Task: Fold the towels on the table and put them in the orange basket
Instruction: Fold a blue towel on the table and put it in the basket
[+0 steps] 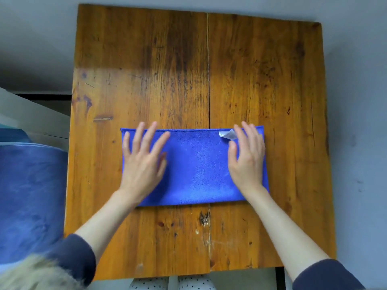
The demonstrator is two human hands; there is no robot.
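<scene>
- Towel (196, 170) lies flat near the front middle of the desk (261, 80), a long blue rectangle, looks folded once already, fold line toward me as I judge it.
- My left hand (142, 162) is spread flat on its left end, fingers straight, pressing, gripping nothing.
- My right hand (247, 158) is flat on the right end, fingers loose and straight, nothing pinched either.
- White tag (227, 135) sticks out at the far edge, just beside my right fingertips.
- Progress call: one fold in, at least one more across the length to go, then the drop into the basket. No orange basket anywhere in my view, so I can't say where that drop is.
- No other towels on the desk that I can see. A blue mass (31, 195) sits off the left side; too blurred for me to say what it is.
- Edges: towel's far edge runs straight, corners look lined up, near edge sits well back from the desk's front edge.
- Room: bare wood beyond the towel and on both sides, plenty to swing one end over the other.
</scene>
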